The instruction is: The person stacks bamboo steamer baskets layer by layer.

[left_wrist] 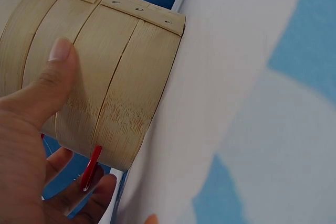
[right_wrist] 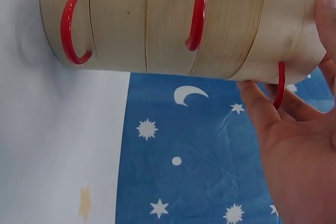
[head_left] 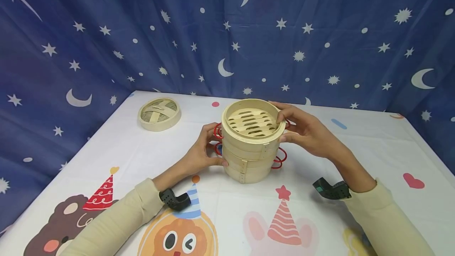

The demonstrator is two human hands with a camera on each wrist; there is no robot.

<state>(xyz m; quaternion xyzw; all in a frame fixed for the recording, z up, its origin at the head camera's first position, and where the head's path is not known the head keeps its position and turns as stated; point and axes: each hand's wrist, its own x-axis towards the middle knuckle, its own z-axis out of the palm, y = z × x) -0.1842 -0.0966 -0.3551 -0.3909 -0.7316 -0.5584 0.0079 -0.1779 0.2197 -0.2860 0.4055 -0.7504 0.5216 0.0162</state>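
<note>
A stack of round bamboo steamer baskets point(head_left: 249, 157) stands upright on the table. The topmost basket point(right_wrist: 283, 19) is uncovered, and its slatted floor point(head_left: 250, 123) shows from above. Red loop handles point(right_wrist: 68, 24) stick out at both sides of the stack. My left hand point(head_left: 200, 151) grips the stack from the left; in the left wrist view its thumb point(left_wrist: 55, 77) lies along the bamboo wall. With my right hand point(head_left: 309, 131) I hold the top basket at its right rim, some fingers over the edge and the thumb on the outer wall.
A round bamboo lid point(head_left: 160, 123) with crossed strips lies at the back left of the table. The white tablecloth point(head_left: 313, 216) has printed party animals. Behind the table hangs a blue curtain point(head_left: 177, 19) with moons and stars.
</note>
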